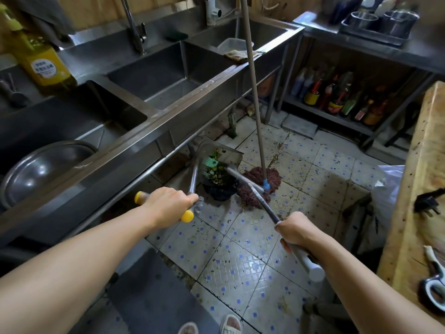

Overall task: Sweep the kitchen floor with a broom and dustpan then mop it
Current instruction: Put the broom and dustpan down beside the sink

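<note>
My left hand (168, 204) grips the yellow-capped crossbar of a metal dustpan (225, 153). The pan sits tilted on the floor under the sink unit and holds green and yellow scraps. My right hand (297, 231) grips the grey-white broom handle (307, 261), which runs forward and left to the dark broom head (220, 192) at the pan's mouth. A mop with a reddish-brown head (273, 178) stands just right of the broom. Its long pole (251, 68) leans against the sink edge. The tiled floor (240, 249) is speckled with dirt.
A steel triple sink unit (154, 116) runs along the left, with a yellow bottle (41, 61) on it. A shelf of bottles (337, 97) stands at the back right. On the right is a wooden bench (423, 165) with scissors (435, 283). A dark mat (149, 297) lies near my feet.
</note>
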`<action>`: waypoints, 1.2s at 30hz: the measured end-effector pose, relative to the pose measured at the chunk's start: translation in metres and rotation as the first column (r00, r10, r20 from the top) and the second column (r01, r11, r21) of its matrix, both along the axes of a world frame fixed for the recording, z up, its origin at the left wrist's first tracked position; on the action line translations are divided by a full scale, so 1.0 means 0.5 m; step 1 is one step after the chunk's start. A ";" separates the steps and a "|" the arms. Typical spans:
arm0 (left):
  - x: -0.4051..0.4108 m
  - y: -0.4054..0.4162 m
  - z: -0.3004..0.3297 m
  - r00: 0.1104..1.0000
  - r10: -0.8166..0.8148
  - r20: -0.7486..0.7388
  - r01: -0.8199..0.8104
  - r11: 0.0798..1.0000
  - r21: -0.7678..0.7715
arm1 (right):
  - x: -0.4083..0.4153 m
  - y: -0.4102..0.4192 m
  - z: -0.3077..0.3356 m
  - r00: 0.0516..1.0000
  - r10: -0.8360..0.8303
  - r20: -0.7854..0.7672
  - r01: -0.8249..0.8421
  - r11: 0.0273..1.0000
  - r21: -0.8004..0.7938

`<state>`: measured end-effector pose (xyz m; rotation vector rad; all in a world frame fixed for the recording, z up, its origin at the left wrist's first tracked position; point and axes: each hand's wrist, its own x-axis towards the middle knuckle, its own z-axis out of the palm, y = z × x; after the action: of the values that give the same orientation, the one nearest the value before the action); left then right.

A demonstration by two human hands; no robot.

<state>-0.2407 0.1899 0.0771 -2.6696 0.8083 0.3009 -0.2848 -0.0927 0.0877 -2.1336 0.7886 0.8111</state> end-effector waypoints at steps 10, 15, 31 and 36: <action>-0.028 0.045 0.010 0.972 -0.227 0.057 0.215 0.962 0.168 | -0.024 0.050 0.003 1.000 -0.007 0.024 0.007 1.000 0.004; -0.012 -0.012 0.011 0.974 -0.222 0.036 0.218 0.972 0.091 | -0.028 0.078 -0.008 0.999 -0.029 0.032 0.029 0.999 0.019; -0.023 0.011 0.036 0.946 -0.323 0.035 0.318 0.944 0.091 | -0.032 0.090 0.003 0.994 -0.089 0.060 0.087 0.996 0.036; -0.014 0.013 0.053 0.931 -0.361 0.054 0.353 0.928 0.120 | -0.038 0.103 0.002 0.995 -0.070 0.071 0.067 0.997 0.044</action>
<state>-0.2478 0.1964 0.1036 -2.3578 1.1943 0.1452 -0.3038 -0.0410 0.0885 -2.0754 0.7963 0.7043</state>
